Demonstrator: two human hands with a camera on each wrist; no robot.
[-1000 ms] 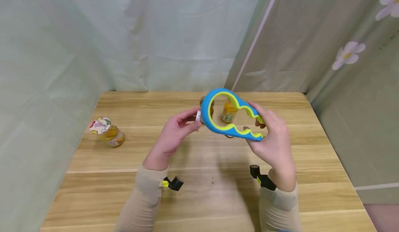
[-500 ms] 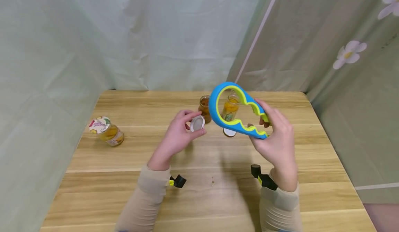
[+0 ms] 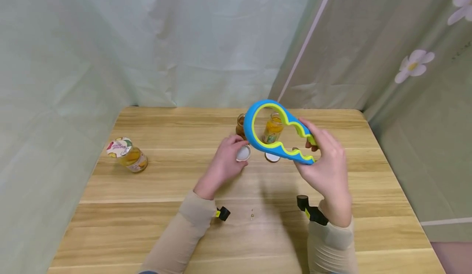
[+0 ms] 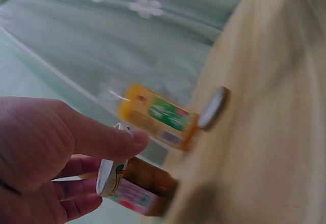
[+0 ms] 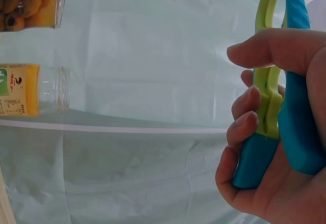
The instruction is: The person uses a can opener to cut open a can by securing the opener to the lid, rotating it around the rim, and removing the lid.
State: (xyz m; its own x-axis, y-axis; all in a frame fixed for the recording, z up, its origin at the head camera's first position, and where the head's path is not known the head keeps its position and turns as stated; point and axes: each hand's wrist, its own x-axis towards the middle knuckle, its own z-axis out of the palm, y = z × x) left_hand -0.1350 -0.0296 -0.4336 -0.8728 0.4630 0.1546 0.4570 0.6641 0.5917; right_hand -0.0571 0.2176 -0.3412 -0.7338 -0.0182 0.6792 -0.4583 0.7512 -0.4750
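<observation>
A left hand (image 3: 226, 159) pinches a round metal lid with a pale inner face and a patterned outer side (image 3: 243, 153) between thumb and fingers. Half a second earlier the lid stood tilted farther to the left; hand and lid have since shifted right, and the lid's white inner face is now turned more fully upward. Whether the lid touches the table of light wood grain (image 3: 129, 225) cannot be told.

The right hand (image 3: 328, 159) grasps the two wavy arms of a blue jar opener with a yellow-green inner lining (image 3: 248, 122), its fingers curled round them; the opener is held above the table, its loop pointing left, and has moved only slightly.

Behind the hands stand, uncapped, a glass jar of round brown pieces (image 3: 240, 131) and, to its right, a glass jar of orange contents with a green-marked label (image 3: 272, 131), seen through the loop. A second white-faced lid (image 3: 272, 157) lies in front of the latter. At left, a glass jar of yellow fruit under a colourful printed lid (image 3: 135, 161) remains in place.
</observation>
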